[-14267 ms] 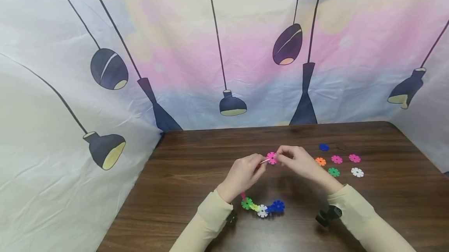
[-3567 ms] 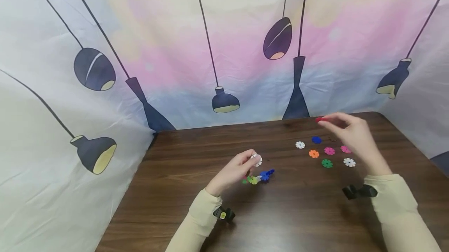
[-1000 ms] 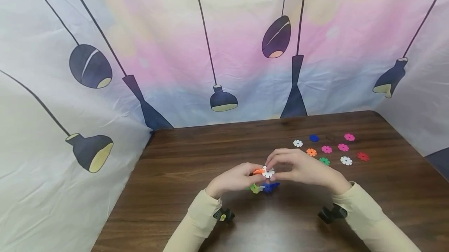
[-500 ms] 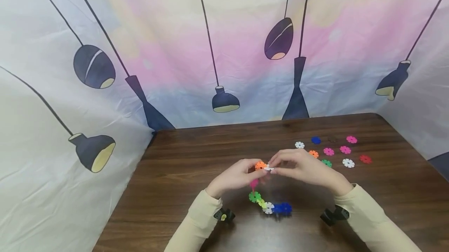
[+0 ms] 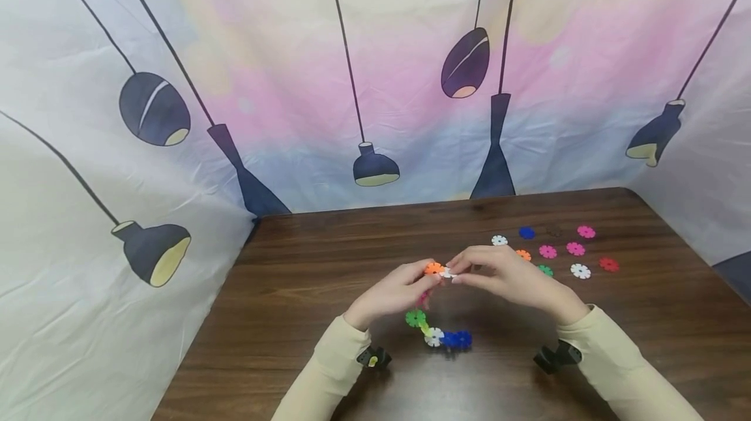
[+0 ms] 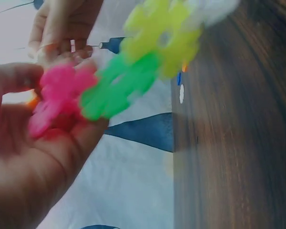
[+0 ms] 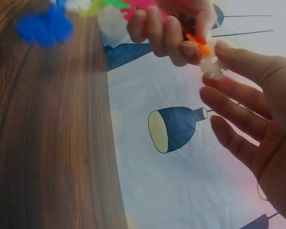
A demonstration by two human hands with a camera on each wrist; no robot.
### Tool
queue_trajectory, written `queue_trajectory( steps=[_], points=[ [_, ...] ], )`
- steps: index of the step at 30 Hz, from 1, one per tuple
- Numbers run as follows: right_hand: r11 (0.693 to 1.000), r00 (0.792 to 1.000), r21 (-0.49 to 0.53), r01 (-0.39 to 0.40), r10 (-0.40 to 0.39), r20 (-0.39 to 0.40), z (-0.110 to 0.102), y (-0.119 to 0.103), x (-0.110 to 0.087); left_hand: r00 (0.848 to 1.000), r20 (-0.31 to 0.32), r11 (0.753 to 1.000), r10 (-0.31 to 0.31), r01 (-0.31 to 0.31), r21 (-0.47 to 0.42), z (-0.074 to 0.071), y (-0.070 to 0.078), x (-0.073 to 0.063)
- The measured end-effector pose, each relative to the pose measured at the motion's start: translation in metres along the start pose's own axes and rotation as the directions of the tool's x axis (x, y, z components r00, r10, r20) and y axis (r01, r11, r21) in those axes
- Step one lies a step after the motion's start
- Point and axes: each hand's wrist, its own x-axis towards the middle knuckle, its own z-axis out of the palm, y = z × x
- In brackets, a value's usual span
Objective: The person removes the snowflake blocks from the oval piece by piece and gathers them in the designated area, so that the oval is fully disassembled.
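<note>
Disc chain [image 5: 431, 338]: drooped from the closed grip of left hand [image 5: 396, 292] over the counter [image 5: 317, 290], already linked blue through pink; pinched white disc [image 7: 208, 69] against orange disc [image 5: 433, 267] in closed grip of right hand [image 5: 501, 274] (slotted or not, couldn't tell). Had loose discs [image 5: 547, 251] left unlinked farther right.

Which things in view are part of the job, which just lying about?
In the job:
left hand
right hand
held orange disc
held white disc
disc chain, pink end in left hand

Lying about, maybe spares:
two loose white discs
three pink discs
blue disc
loose orange disc
green disc
red disc
faint brown disc
</note>
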Motion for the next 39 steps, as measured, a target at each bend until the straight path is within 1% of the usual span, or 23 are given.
queue_trajectory(
  steps=[2,4,10,14,17,21,24,29,32,37,39],
  points=[
    [1.000,1.000,-0.004,0.010,-0.010,-0.024,0.000,0.000,0.000,0.999,-0.037,0.999,0.026,-0.025,0.039,0.001,0.001,0.000],
    [1.000,0.999,-0.005,0.019,-0.019,-0.036,-0.001,-0.001,0.000,0.998,-0.050,0.999,0.037,-0.035,0.041,0.001,0.002,0.000],
    [0.999,0.998,-0.004,0.040,-0.040,-0.041,-0.003,-0.003,0.001,0.999,-0.045,1.000,0.009,-0.010,-0.009,0.000,0.002,-0.001],
    [0.999,0.999,0.010,0.042,-0.041,-0.036,-0.003,-0.004,0.000,0.999,-0.040,1.000,0.022,-0.023,-0.005,0.001,0.003,-0.003],
    [0.999,0.999,0.024,0.031,-0.031,-0.034,-0.001,-0.005,-0.001,0.998,-0.052,0.999,0.042,-0.043,-0.004,0.003,0.004,-0.005],
    [0.999,0.998,0.022,0.030,-0.029,-0.049,0.001,-0.006,-0.002,0.996,-0.074,0.998,0.049,-0.052,-0.027,0.006,0.002,-0.006],
    [0.999,0.999,0.030,0.018,-0.017,-0.043,0.002,-0.008,-0.003,0.995,-0.079,0.998,0.057,-0.060,-0.032,0.007,0.001,-0.007],
    [1.000,1.000,0.009,-0.014,0.014,-0.022,0.002,-0.008,-0.003,0.992,-0.093,0.996,0.089,-0.088,0.010,0.006,0.000,-0.006],
    [1.000,1.000,-0.027,-0.001,0.000,-0.027,0.002,-0.006,-0.002,0.986,-0.123,0.993,0.114,-0.110,0.041,0.006,0.001,-0.005],
    [0.997,0.997,-0.062,0.054,-0.057,-0.044,0.002,-0.006,-0.002,0.976,-0.166,0.990,0.142,-0.139,0.033,0.010,0.004,-0.004],
    [0.992,0.994,-0.082,0.091,-0.096,-0.059,0.001,-0.006,-0.001,0.972,-0.183,0.989,0.145,-0.143,0.027,0.012,0.005,-0.003]
  ],
)
